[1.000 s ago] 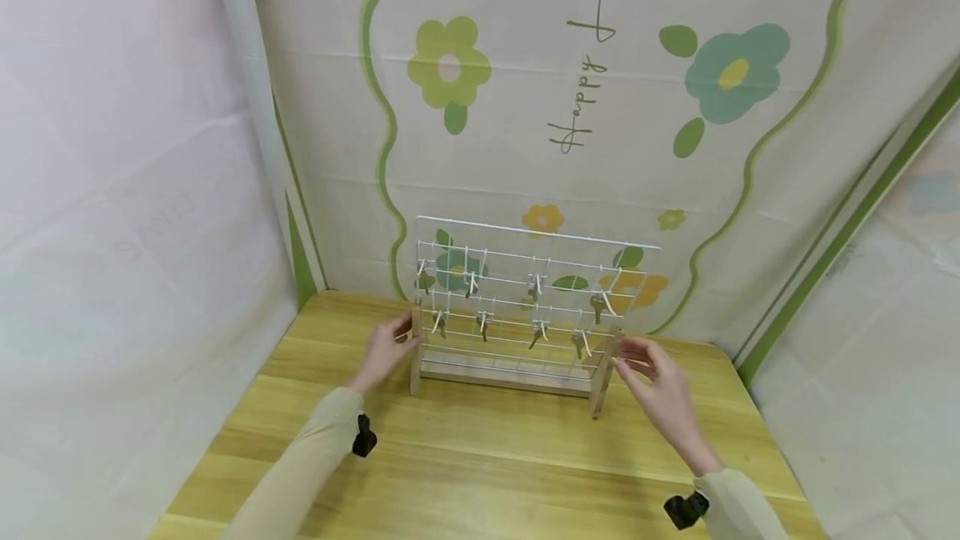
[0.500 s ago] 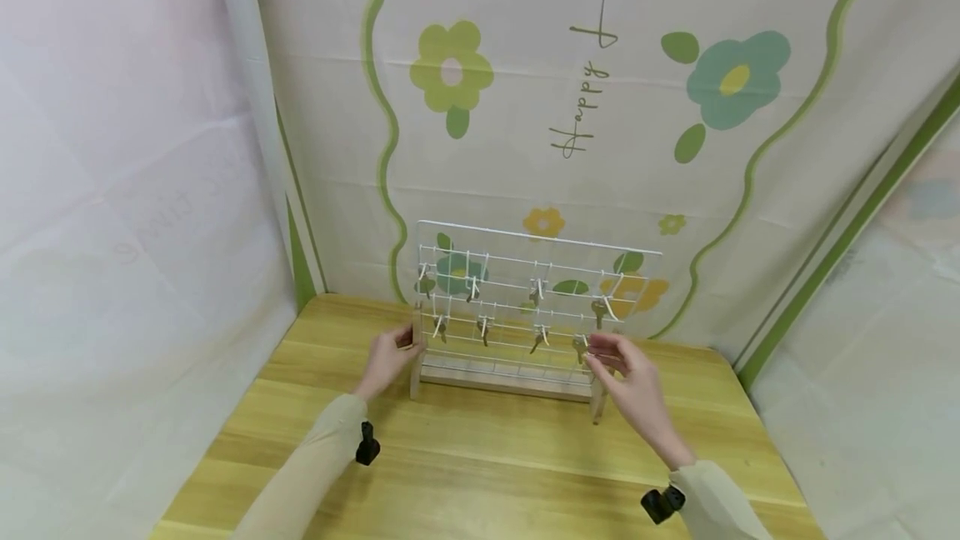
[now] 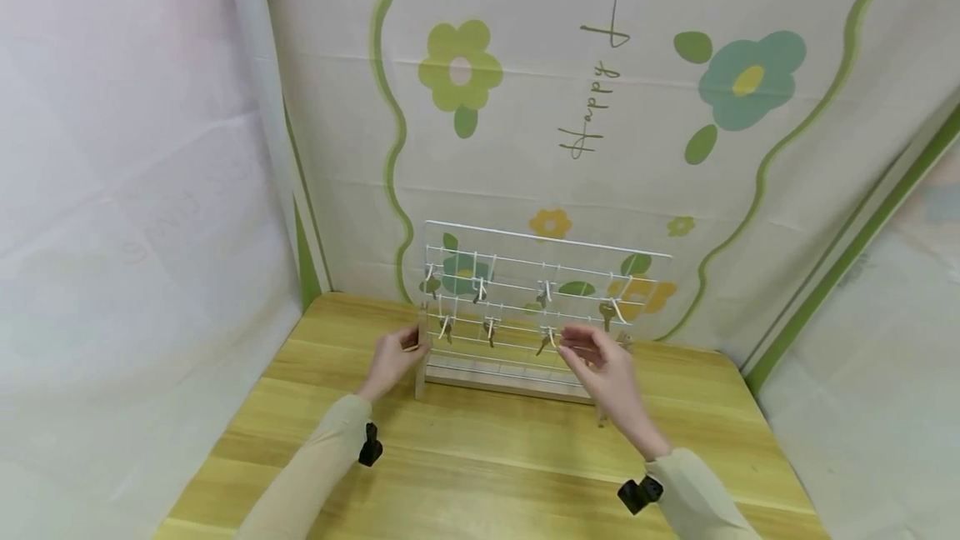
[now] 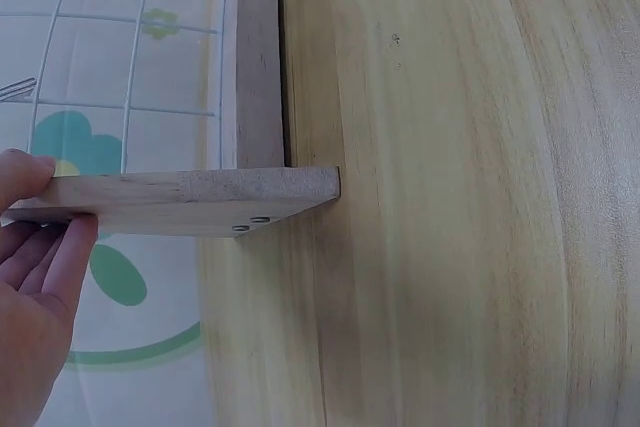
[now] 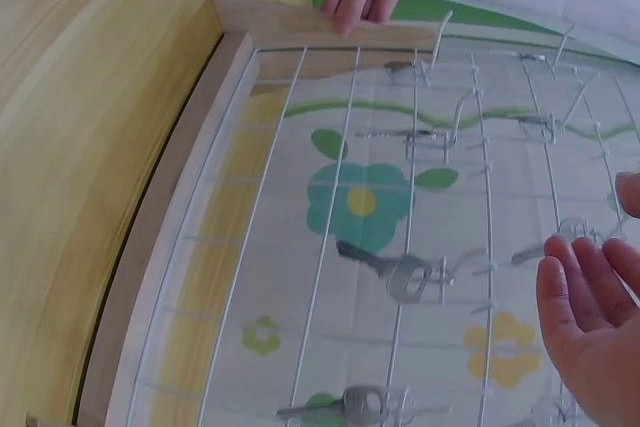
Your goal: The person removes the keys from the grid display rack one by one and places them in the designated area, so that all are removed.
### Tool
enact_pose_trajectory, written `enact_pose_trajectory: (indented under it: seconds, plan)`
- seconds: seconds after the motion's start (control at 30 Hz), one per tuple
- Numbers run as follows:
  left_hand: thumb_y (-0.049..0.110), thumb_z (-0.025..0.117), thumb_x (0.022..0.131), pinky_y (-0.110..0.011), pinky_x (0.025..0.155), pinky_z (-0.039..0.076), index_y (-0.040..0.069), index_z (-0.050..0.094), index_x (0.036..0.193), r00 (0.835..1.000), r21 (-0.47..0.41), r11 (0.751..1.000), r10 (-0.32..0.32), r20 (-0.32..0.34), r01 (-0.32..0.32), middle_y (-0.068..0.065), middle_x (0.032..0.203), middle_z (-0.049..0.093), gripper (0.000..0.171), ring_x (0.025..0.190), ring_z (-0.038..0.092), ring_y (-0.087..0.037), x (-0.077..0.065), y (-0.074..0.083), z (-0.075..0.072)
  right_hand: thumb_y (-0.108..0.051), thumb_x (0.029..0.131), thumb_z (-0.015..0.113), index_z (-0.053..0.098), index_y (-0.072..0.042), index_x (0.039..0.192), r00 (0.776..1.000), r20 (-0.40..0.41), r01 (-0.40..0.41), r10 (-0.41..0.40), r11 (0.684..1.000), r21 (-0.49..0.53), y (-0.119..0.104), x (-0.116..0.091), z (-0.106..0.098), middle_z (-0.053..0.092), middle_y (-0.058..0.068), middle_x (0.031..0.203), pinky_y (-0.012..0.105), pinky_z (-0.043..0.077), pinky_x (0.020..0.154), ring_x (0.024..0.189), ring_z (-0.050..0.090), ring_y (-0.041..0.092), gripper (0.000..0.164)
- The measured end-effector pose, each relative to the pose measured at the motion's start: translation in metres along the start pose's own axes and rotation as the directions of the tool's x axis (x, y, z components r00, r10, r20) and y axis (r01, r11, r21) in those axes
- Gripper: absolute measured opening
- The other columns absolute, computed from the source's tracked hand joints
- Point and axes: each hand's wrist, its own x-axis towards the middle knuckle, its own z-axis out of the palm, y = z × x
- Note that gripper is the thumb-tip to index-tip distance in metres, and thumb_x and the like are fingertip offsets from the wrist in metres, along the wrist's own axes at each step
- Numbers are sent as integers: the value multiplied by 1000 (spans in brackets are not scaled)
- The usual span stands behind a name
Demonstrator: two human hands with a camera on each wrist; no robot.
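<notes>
A white wire grid rack (image 3: 547, 238) on a wooden base (image 3: 502, 381) stands on the table, several metal keys hanging from its hooks in two rows. My left hand (image 3: 392, 363) grips the rack's left wooden side piece (image 4: 190, 190), thumb on one face and fingers on the other. In front of the grid's lower right part is my right hand (image 3: 611, 375), its fingertips close to the hook with a key (image 3: 544, 345). In the right wrist view, the fingers (image 5: 590, 297) are loosely extended and apart from the thumb, holding nothing visible. The hand hides the lower right hook in the head view.
The wood-grain table (image 3: 480, 473) extends in front of the rack. Behind it hangs a pale cloth (image 3: 510, 132) with printed flowers, and more cloth walls (image 3: 135, 273) enclose both sides. A small black camera (image 3: 640, 494) sits on each wrist.
My right hand has moved left, from the rack's right side piece to in front of the lower row of hooks. My left hand has stayed at the left side piece.
</notes>
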Motion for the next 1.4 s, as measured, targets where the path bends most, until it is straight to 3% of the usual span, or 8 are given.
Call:
enact_pose_trajectory:
  seconds: [0.3, 0.47, 0.6, 0.73, 0.97, 1.1, 1.4]
  plan:
    - [-3, 72, 86, -39, 87, 63, -11, 64, 122, 1000, 10, 1000, 2, -10, -2, -29, 115, 70, 37, 107, 70, -40, 0, -5, 2, 3, 90, 67, 61, 9, 119, 1000, 3, 29, -29, 999, 45, -21, 15, 32, 67, 24, 115, 14, 58, 88, 102, 67, 39, 30]
    - [-4, 72, 85, -38, 87, 63, -10, 64, 122, 1000, 15, 1000, -13, -15, 13, -28, 115, 70, 38, 107, 70, -39, 0, -6, 2, 3, 91, 66, 61, 11, 116, 998, 49, 37, -40, 997, 65, -51, 21, 47, 68, 24, 113, 26, 62, 87, 102, 67, 41, 26]
    - [-5, 71, 85, -37, 87, 63, -11, 64, 122, 1000, 1, 1000, -23, -7, 24, -29, 116, 69, 38, 107, 69, -40, -1, -3, 2, 3, 91, 66, 62, 10, 114, 996, 63, 64, -69, 995, 78, -60, 25, 60, 68, 25, 112, 39, 63, 87, 101, 68, 40, 25]
    - [-5, 71, 86, -38, 89, 62, -12, 63, 122, 999, -10, 999, -35, 0, 35, -30, 117, 68, 38, 109, 69, -41, -1, 0, 1, 2, 91, 66, 63, 9, 113, 995, 65, 65, -73, 991, 118, -57, 28, 76, 68, 25, 112, 45, 62, 89, 102, 68, 39, 24]
    - [-5, 70, 86, -38, 89, 62, -11, 63, 122, 999, -24, 999, -38, 6, 38, -29, 117, 69, 38, 109, 68, -41, -1, -1, 1, -9, 93, 68, 66, -2, 114, 994, 50, 84, -93, 983, 161, -31, 36, 108, 70, 15, 113, 27, 62, 89, 101, 69, 28, 23]
    - [-4, 71, 86, -38, 88, 62, -10, 64, 122, 1000, 2, 1000, -14, 5, 14, -28, 116, 69, 37, 108, 69, -40, -1, -2, 2, -9, 92, 69, 66, -3, 115, 995, 39, 90, -97, 985, 145, -31, 41, 119, 71, 15, 112, 26, 62, 88, 99, 71, 26, 24]
    - [-5, 72, 84, -40, 87, 63, -11, 65, 119, 999, 8, 999, 44, -26, -44, -29, 112, 70, 36, 103, 71, -41, -2, -3, 4, 2, 92, 64, 62, 8, 117, 997, 69, 30, -44, 981, 192, -37, 48, 153, 67, 28, 114, 46, 61, 91, 103, 68, 40, 25]
